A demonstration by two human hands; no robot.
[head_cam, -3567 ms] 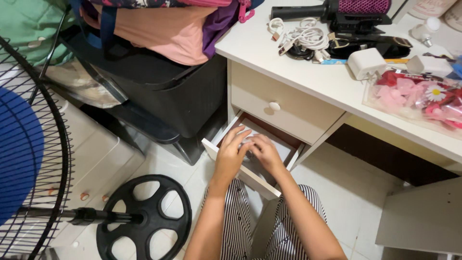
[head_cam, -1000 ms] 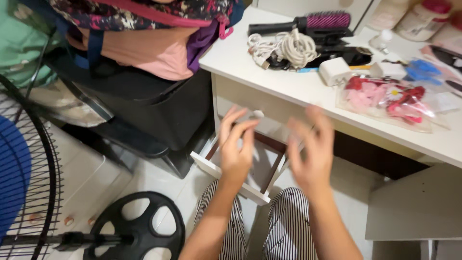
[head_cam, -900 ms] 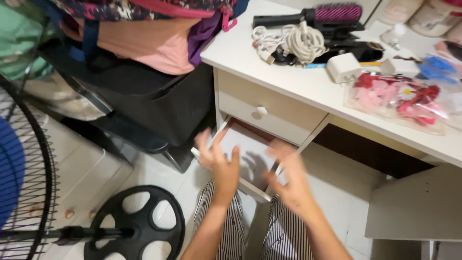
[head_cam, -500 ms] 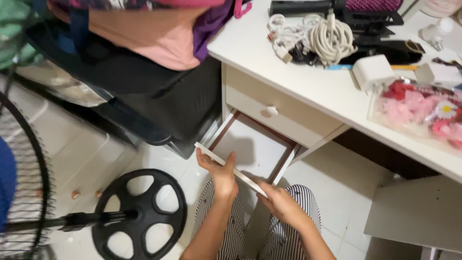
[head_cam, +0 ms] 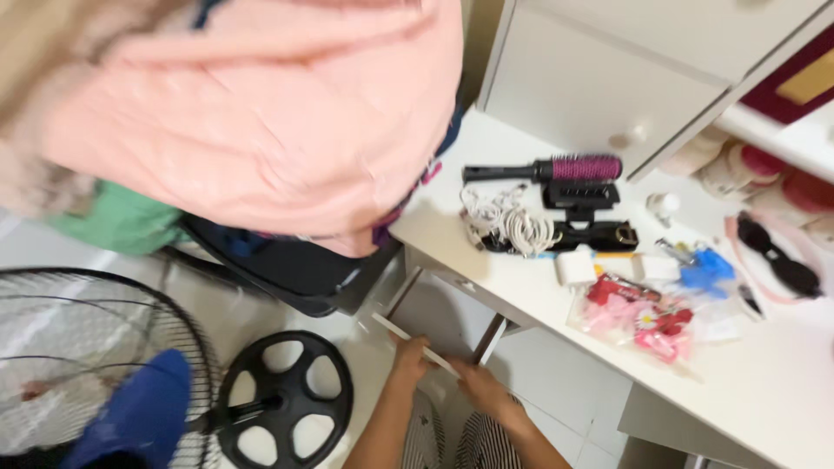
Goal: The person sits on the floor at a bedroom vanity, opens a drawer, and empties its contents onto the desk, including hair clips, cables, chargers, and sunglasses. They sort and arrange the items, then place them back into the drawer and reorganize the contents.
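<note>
Hands sit on the drawer [head_cam: 432, 314] now. A few seconds ago both hands were down inside it. Then they came up into the air with fingers spread. Now they are back on its front board. The left hand [head_cam: 410, 356] curls over the top edge of the board. The right hand [head_cam: 476, 389] grips the same board, just beside the left. The two hands are close but not touching. The drawer is still pulled out, right in front of the hands, and nothing shows in either palm. So the work inside looks finished, and the hands now hold the drawer itself.

The view has also tipped up, so more shows than before.

The drawer is flat white wood with thin straight sides. Far above the hands is the desk [head_cam: 764, 391], smooth and white. On it, above the right hand, lie a hairbrush [head_cam: 556, 168] with a black handle and prickly pink head, and bendy white cords [head_cam: 512, 227] in a heap. Further right is a clear shiny bag [head_cam: 638, 317] with pink and red bits. High above the left hand hangs soft pink cloth [head_cam: 261, 113]. Left of the left hand stands a fan [head_cam: 282, 398] with a round black foot with holes in it and a thin wire cage.
</note>
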